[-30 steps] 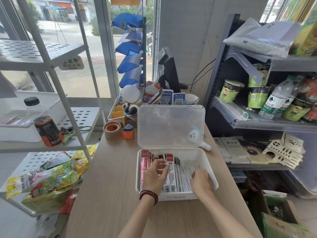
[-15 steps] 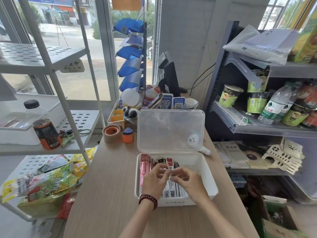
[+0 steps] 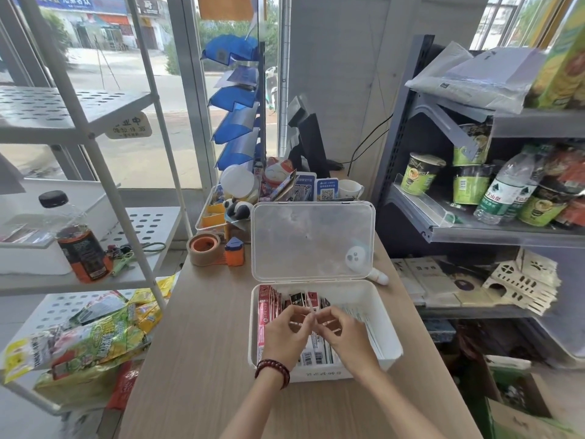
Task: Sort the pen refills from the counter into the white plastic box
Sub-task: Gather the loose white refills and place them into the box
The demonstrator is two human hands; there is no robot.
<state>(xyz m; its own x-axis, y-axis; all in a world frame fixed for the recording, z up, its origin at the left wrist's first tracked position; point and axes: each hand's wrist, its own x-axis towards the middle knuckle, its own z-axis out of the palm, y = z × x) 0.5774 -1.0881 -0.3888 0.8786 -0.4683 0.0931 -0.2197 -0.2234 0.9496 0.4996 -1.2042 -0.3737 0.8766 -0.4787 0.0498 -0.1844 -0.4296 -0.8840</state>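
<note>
Head view: left hand (image 3: 286,335) and right hand (image 3: 348,340) are hovering together over the box (image 3: 319,373).
Refills (image 3: 264,312): lying directly beneath, long axis pointing away.
Grip: fingers are curling; hold unclear.

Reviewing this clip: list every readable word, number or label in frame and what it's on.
"业中" above "19:30": hanging sign on the white rack; its other characters are hidden or unsure.
Banner across the street: Chinese characters, too blurred to trust.
Water bottle label, QR placards, pen refill packets, handwriting on the white plastic box: too small or blurred.
</note>
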